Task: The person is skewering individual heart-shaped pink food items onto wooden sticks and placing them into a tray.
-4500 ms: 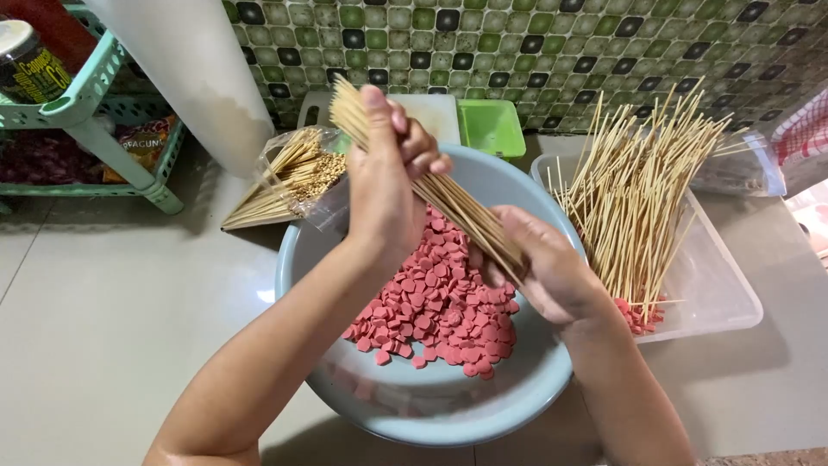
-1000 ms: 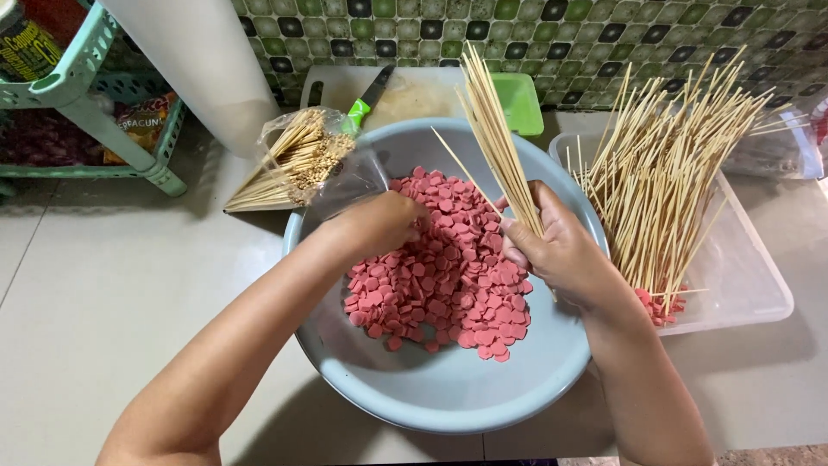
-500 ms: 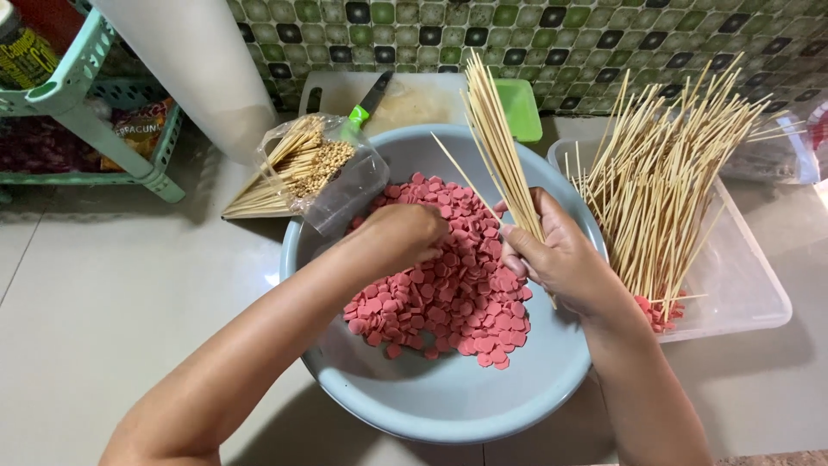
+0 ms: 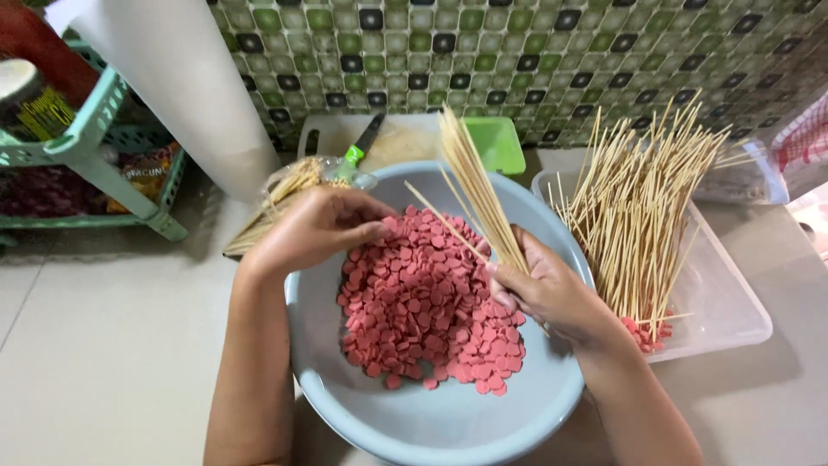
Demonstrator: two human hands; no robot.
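1. Where the pale blue basin point(image 4: 414, 423) sits on the light floor, it holds a heap of pink sausage slices point(image 4: 423, 311) spread over its middle and right side.
2. The right hand point(image 4: 552, 293) is closed around the lower end of a bundle of bamboo skewers point(image 4: 479, 185); the bundle rises tilted up and to the left, above the slices, and one loose skewer point(image 4: 440, 224) slants off below it.
3. The left hand point(image 4: 315, 226) hovers at the basin's upper left rim, fingers curled together with the tips point(image 4: 375, 231) at the edge of the slices; whether they pinch a slice cannot be told.
4. A clear plastic tray point(image 4: 733, 311) stands just to the right of the basin, carrying many more skewers point(image 4: 642, 207) fanned upward, some with pink slices point(image 4: 642, 332) threaded at their lower ends.
5. A plastic bag of skewers point(image 4: 280, 194) lies behind the left hand.
6. A green-handled knife point(image 4: 358, 147) rests on a cutting board point(image 4: 405, 138) by the tiled wall, with a green container point(image 4: 496, 142) beside it.
7. A teal rack point(image 4: 95, 147) stands at far left.
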